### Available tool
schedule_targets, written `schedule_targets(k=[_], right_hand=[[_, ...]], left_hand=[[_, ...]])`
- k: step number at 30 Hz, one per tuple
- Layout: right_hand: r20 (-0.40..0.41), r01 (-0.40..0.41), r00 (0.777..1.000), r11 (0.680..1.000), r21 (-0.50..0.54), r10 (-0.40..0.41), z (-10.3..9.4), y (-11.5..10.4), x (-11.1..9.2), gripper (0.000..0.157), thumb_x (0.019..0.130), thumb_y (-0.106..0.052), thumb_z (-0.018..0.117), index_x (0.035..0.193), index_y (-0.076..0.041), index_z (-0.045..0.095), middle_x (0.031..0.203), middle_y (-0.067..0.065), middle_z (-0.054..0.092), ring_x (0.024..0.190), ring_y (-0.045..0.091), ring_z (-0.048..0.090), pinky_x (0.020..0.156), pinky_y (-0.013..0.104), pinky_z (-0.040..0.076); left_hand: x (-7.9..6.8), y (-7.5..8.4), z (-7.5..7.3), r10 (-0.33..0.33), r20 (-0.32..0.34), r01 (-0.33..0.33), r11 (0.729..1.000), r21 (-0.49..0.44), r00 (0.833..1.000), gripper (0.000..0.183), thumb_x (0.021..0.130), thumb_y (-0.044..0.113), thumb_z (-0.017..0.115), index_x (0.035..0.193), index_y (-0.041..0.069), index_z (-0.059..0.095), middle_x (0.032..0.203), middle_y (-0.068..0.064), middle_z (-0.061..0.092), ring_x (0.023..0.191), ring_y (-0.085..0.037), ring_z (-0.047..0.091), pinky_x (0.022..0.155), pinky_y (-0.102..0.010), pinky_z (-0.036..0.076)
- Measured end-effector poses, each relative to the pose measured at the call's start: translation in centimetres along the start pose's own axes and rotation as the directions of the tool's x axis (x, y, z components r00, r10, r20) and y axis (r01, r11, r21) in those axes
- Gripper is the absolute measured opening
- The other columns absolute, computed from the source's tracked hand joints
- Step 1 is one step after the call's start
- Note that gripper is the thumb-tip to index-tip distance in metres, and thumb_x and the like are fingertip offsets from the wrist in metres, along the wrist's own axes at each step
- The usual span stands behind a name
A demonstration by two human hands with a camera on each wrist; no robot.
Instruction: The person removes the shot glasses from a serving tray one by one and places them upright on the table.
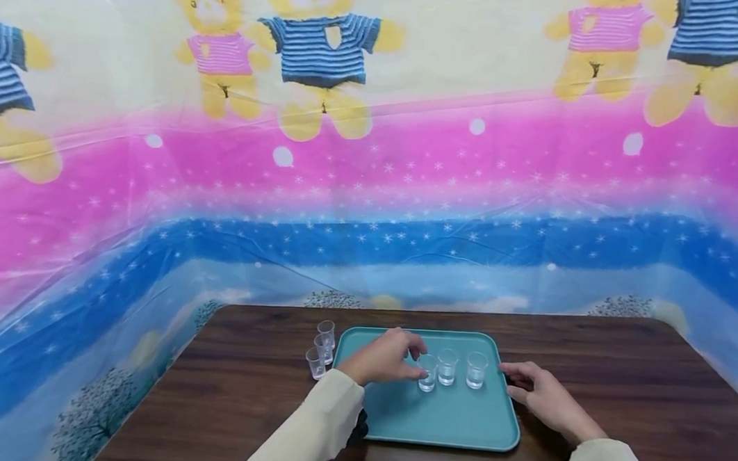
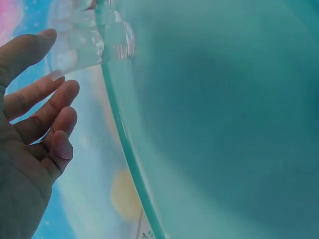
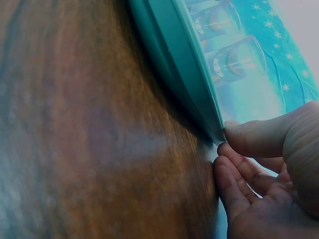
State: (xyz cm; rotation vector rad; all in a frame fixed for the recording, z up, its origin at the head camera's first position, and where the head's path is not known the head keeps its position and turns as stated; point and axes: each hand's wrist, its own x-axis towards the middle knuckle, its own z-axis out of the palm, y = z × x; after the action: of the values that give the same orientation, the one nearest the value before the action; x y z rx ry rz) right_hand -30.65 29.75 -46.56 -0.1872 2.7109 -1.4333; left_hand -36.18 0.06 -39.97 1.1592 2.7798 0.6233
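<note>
My left hand (image 1: 384, 356) reaches over the teal tray (image 1: 440, 429) and pinches a small clear cup (image 1: 426, 381) between thumb and index finger; in the left wrist view the thumb (image 2: 37, 47) lies at its rim. The other fingers are bent and hold nothing. That cup stands upright on the tray. To its right are two more clear cups, one close by (image 1: 447, 368) and one farther right (image 1: 476, 372). My right hand (image 1: 544, 398) is beside the tray's right edge, its thumb (image 3: 259, 137) and fingertips touching the rim with the fingers loosely bent.
Three more clear cups (image 1: 320, 346) stand close together on the brown wooden table (image 1: 235, 390), just left of the tray. Behind the table hangs a printed sheet (image 1: 343, 243) with bears and snowflakes.
</note>
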Motion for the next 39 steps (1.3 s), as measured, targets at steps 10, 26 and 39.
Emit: schedule_targets(k=[10, 26, 39], right_hand=[[0.012, 0.009, 1.0, 1.0, 0.004, -0.009, 0.6, -0.3, 0.5, 0.041, 0.092, -0.005, 0.061, 0.132, -0.002, 0.052, 0.123, 0.014, 0.05, 0.115, 0.035, 0.049, 0.085, 0.044, 0.047], [0.011, -0.034, 0.999, 0.999, 0.011, 0.034, 0.6, 0.0, 0.5, 0.042, 0.091, -0.003, 0.06, 0.132, -0.002, 0.052, 0.125, 0.014, 0.049, 0.116, 0.037, 0.049, 0.087, 0.045, 0.046], [0.018, 0.002, 1.0, 1.0, -0.007, -0.002, 0.3, 0.1, 0.1, 0.043, 0.092, -0.004, 0.059, 0.133, 0.0, 0.05, 0.125, 0.017, 0.048, 0.115, 0.039, 0.048, 0.086, 0.044, 0.047]], left_hand=[[-0.7, -0.6, -0.1, -0.015, -0.001, 0.015, 1.0, 0.001, 1.0, 0.031, 0.085, 0.027, 0.073, 0.11, 0.009, 0.066, 0.095, 0.003, 0.062, 0.091, -0.015, 0.058, 0.071, -0.023, 0.047], [-5.5, -4.3, -3.3, 0.01, -0.135, -0.015, 0.999, -0.038, 0.991, 0.024, 0.088, 0.025, 0.07, 0.105, 0.01, 0.063, 0.096, -0.002, 0.06, 0.087, -0.018, 0.056, 0.072, -0.027, 0.046], [-10.9, -7.0, -6.8, -0.098, -0.201, 0.08, 0.992, -0.098, 0.975, 0.024, 0.086, 0.023, 0.072, 0.101, 0.007, 0.064, 0.083, 0.004, 0.058, 0.073, -0.009, 0.054, 0.064, -0.027, 0.048]])
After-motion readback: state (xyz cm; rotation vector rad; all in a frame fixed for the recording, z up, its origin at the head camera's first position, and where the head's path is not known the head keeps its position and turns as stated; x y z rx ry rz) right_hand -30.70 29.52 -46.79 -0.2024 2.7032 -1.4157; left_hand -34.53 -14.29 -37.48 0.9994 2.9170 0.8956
